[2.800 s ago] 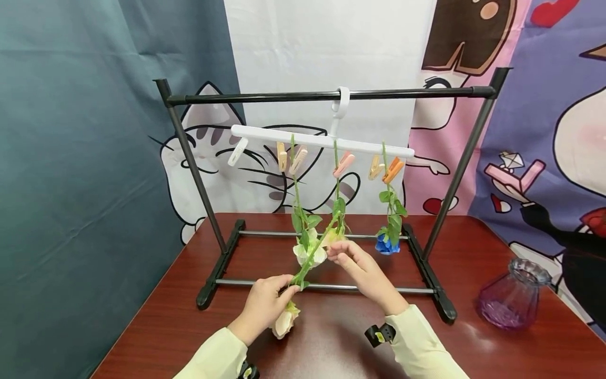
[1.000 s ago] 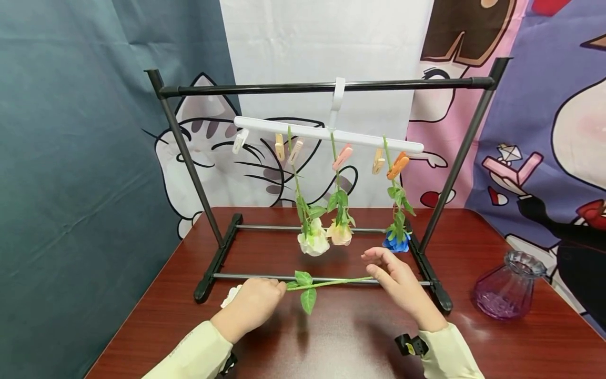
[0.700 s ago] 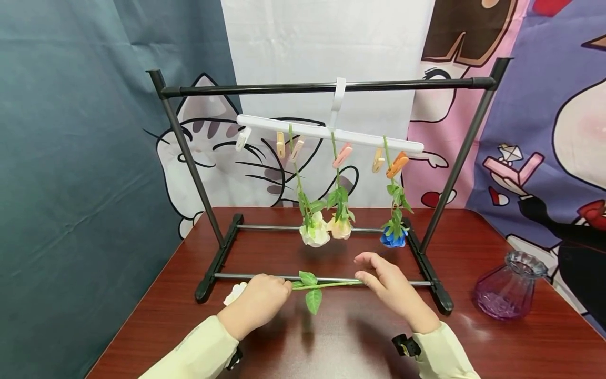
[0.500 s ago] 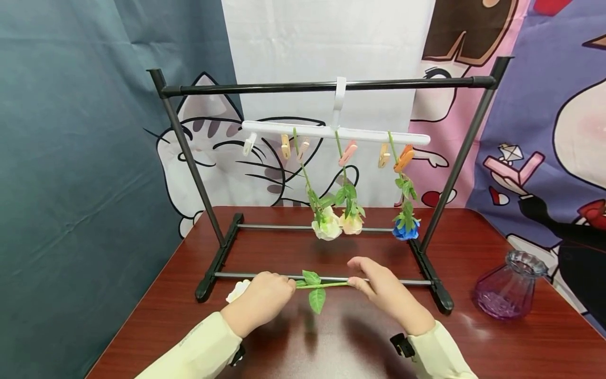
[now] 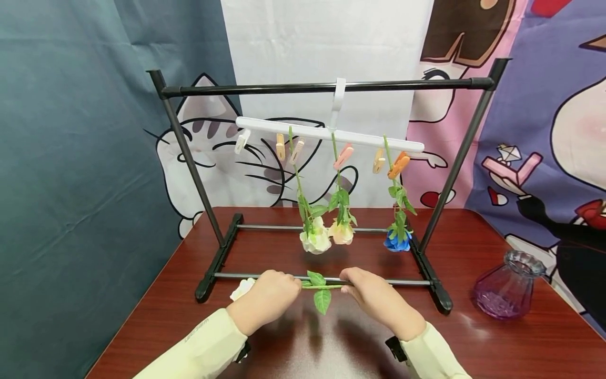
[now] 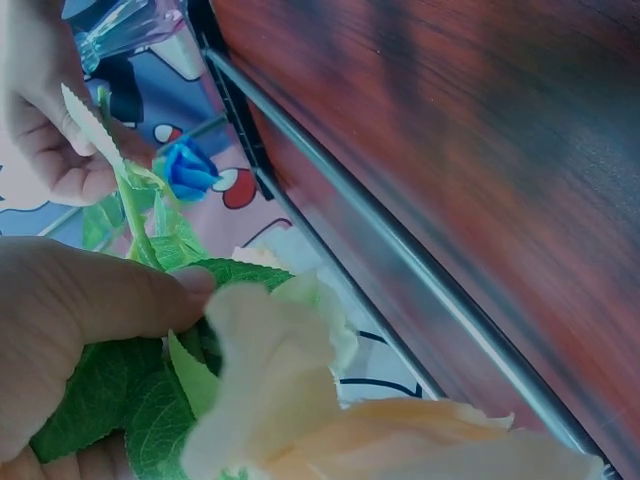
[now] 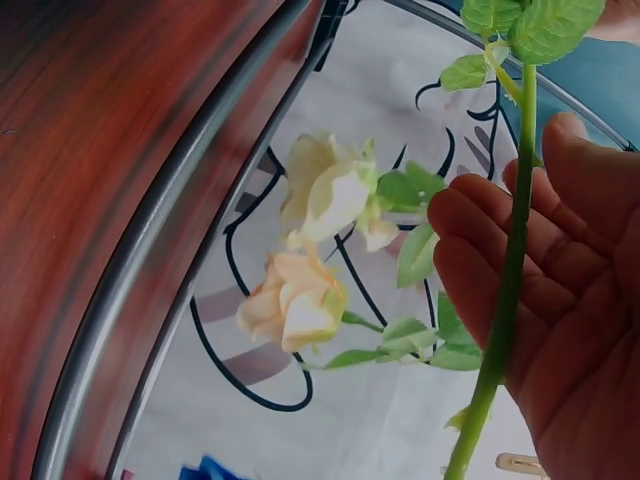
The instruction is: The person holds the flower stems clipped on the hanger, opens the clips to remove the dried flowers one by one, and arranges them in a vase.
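Note:
My left hand point(image 5: 270, 297) grips a cream and peach rose near its head; the bloom point(image 6: 330, 390) shows large in the left wrist view, with green leaves around the thumb. Its green stem point(image 7: 515, 230) runs right to my right hand point(image 5: 374, 295). In the right wrist view the stem lies across the palm and fingers, with the thumb standing apart from it. Behind the hands, a white rose point(image 5: 315, 239), a peach rose point(image 5: 342, 232) and a blue rose point(image 5: 397, 241) hang head down from a white clip hanger point(image 5: 284, 128).
A black rack point(image 5: 260, 89) carries the hanger, its lower metal bar point(image 5: 407, 282) just behind my hands. A purple glass vase point(image 5: 505, 295) stands on the brown table point(image 5: 156, 326) at the right. Unused clips hang beside the roses, including a white one point(image 5: 242, 141).
The held rose has gone from slanting upward to lying level, its bloom at the left. My right hand first moved right, then came back left along the stem toward the left hand. The hanger sways.

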{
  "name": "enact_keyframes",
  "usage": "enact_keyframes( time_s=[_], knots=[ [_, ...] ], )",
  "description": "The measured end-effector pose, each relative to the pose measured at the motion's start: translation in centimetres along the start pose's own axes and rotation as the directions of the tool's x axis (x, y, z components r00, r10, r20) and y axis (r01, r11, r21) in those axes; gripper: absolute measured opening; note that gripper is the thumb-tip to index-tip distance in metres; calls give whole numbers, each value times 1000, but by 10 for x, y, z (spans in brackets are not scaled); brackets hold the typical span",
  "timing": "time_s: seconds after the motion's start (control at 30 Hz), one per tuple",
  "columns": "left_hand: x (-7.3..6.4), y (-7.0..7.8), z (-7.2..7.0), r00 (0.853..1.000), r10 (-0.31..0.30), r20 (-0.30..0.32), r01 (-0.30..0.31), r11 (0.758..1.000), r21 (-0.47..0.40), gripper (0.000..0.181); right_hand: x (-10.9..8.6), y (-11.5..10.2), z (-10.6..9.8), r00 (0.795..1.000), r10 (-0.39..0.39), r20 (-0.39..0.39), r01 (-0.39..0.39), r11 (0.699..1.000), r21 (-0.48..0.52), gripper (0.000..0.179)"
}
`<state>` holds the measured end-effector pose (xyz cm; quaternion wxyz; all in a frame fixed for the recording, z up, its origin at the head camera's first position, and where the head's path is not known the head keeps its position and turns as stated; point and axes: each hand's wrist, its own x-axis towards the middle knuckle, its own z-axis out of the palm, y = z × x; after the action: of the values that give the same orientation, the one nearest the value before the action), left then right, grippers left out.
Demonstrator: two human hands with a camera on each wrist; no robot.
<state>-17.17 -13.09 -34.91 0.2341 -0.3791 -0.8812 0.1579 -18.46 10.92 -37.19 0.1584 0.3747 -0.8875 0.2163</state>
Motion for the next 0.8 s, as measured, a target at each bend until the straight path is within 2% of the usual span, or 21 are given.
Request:
enact_keyframes(
  time_s=[0.47, 0.8],
  knots=[
    [3, 5, 2, 1000, 10, 6, -10, 1000, 3, 21, -4, 0, 2, 1000, 12, 2, -12, 997, -72, 9],
    [4, 10, 6, 999, 37, -27, -37, 999, 24, 20, -7, -2, 5, 1000, 14, -6, -15, 985, -172, 12]
  ],
)
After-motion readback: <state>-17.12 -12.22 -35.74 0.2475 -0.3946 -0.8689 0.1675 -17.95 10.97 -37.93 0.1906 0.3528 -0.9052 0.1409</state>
